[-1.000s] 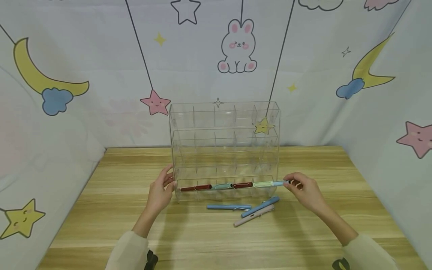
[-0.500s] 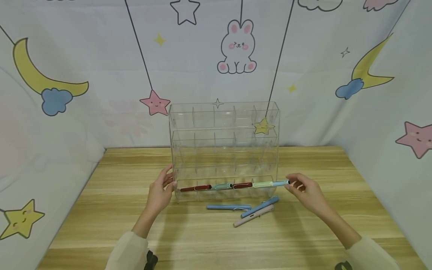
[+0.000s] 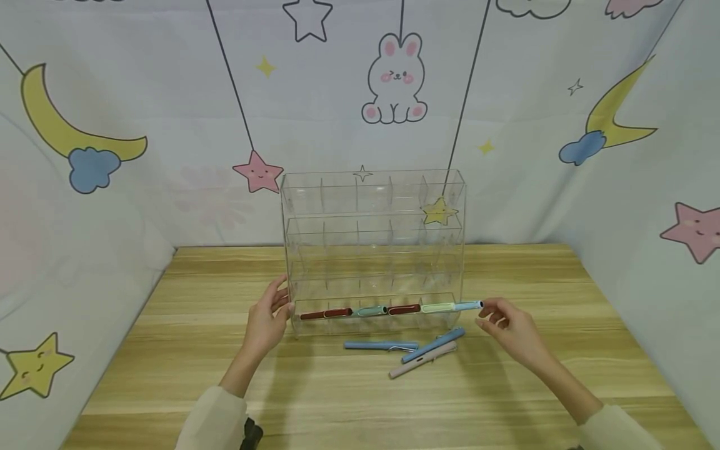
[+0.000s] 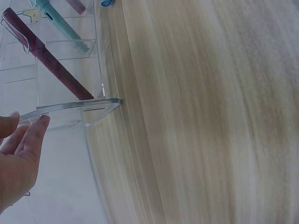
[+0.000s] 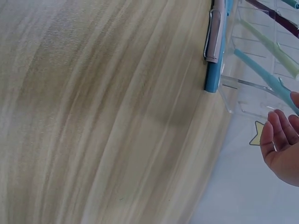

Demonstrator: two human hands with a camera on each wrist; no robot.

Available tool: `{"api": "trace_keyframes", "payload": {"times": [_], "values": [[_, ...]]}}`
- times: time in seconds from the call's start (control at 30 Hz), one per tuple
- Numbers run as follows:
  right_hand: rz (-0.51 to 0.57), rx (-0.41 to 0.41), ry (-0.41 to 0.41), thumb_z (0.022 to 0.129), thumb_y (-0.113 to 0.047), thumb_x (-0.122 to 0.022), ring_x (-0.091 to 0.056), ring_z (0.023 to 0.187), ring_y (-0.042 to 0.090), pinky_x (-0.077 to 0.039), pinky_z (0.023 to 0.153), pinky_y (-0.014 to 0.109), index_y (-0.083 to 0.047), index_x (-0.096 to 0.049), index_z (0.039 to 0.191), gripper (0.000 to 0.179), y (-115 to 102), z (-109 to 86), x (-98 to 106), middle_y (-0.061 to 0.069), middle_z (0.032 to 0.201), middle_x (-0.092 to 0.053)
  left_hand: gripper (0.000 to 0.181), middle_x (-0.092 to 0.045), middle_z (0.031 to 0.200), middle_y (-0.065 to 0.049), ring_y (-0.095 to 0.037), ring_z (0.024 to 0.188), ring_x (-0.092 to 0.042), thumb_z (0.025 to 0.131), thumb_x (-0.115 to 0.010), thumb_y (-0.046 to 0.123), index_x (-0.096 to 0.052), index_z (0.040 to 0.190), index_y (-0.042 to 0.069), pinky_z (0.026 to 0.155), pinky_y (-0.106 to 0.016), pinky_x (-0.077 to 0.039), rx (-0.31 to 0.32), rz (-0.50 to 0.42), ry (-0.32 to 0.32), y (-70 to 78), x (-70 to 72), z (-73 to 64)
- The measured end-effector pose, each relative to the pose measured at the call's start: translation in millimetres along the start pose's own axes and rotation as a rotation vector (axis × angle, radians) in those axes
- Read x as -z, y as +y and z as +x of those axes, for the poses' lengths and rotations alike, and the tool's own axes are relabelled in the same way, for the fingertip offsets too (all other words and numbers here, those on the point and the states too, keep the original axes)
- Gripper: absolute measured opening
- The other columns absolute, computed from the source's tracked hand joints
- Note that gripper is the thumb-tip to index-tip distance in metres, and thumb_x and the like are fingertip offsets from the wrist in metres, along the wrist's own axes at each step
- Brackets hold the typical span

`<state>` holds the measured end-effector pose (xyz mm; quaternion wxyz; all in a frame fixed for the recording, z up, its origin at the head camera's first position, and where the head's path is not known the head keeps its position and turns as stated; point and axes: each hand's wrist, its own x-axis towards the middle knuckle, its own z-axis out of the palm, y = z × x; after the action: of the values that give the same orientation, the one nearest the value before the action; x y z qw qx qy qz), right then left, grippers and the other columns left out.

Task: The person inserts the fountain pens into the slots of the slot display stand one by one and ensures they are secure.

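Observation:
A clear acrylic display rack (image 3: 374,287) stands upright on the wooden table. Along its lowest tier lean dark red pens (image 3: 326,313), a teal pen (image 3: 369,310), a light green pen (image 3: 437,307) and a light blue pen (image 3: 468,305), which sticks out past the rack's right side. My left hand (image 3: 269,319) touches the rack's left side panel, fingertips on its outer face in the left wrist view. Beside the light blue pen's end is my right hand (image 3: 513,328), its fingers loosely bent with nothing between them.
In front of the rack lie two blue pens (image 3: 381,345) and a pale pink pen (image 3: 423,359), partly overlapping. The rack's upper tiers hold no pens. White fabric (image 3: 360,137) printed with stars, moons and a rabbit hangs behind the table (image 3: 337,406) and at both sides.
My right hand has let go of the light blue pen's end and moved slightly down and right. That pen stays in the rack. My left hand has kept its place on the side panel.

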<state>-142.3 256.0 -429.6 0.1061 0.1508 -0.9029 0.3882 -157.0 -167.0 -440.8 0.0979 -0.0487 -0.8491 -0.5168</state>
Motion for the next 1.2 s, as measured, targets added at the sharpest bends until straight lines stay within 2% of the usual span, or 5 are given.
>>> {"api": "trace_keyframes", "payload": {"times": [0.17,0.37,0.67,0.9,1.2], "values": [[-0.02,0.004,-0.038,0.081,0.0,-0.066,-0.05,0.07,0.005,-0.048,0.059,0.02,0.001,-0.06,0.097,0.018,4,-5.0,-5,0.001,0.083,-0.06,0.055,-0.053,0.117,-0.031,-0.04,0.106,-0.054,0.085,-0.055,-0.011,-0.036,0.136,-0.001,0.085,-0.042,-0.051,-0.003,0.002,0.002,0.0,0.2,-0.3],[0.012,0.004,-0.129,0.081,0.002,-0.065,-0.049,0.072,0.006,-0.048,0.06,0.022,0.002,-0.061,0.098,0.018,7,-10.7,-13,0.006,0.087,-0.061,0.055,-0.053,0.116,-0.031,-0.04,0.105,-0.055,0.084,-0.055,-0.012,-0.036,0.135,-0.002,0.085,-0.042,-0.05,-0.013,0.003,0.009,-0.4,0.5,-0.8],[0.031,0.109,-0.275,0.076,0.005,-0.068,-0.048,0.074,0.011,-0.047,0.059,0.021,0.003,-0.062,0.099,0.024,15,-22.8,-34,0.012,0.095,-0.057,0.055,-0.052,0.119,-0.031,-0.04,0.108,-0.053,0.086,-0.054,-0.011,-0.035,0.136,-0.001,0.084,-0.04,-0.051,0.019,0.0,-0.014,-0.1,0.5,-0.9],[0.021,0.142,-0.272,0.072,0.004,-0.07,-0.041,0.073,0.014,-0.04,0.056,0.019,0.002,-0.062,0.1,0.029,20,-28.1,-50,0.011,0.096,-0.049,0.055,-0.051,0.12,-0.031,-0.04,0.109,-0.053,0.086,-0.054,-0.011,-0.035,0.137,0.0,0.083,-0.038,-0.052,0.03,-0.009,-0.017,0.6,0.2,-0.6],[0.011,0.199,-0.23,0.07,0.005,-0.073,-0.043,0.078,0.014,-0.043,0.06,0.02,0.003,-0.062,0.1,0.032,23,-27.9,-60,0.016,0.103,-0.048,0.055,-0.052,0.119,-0.031,-0.04,0.108,-0.053,0.086,-0.054,-0.011,-0.035,0.136,0.0,0.083,-0.039,-0.052,0.015,-0.005,-0.012,0.5,0.0,-0.5]]}}
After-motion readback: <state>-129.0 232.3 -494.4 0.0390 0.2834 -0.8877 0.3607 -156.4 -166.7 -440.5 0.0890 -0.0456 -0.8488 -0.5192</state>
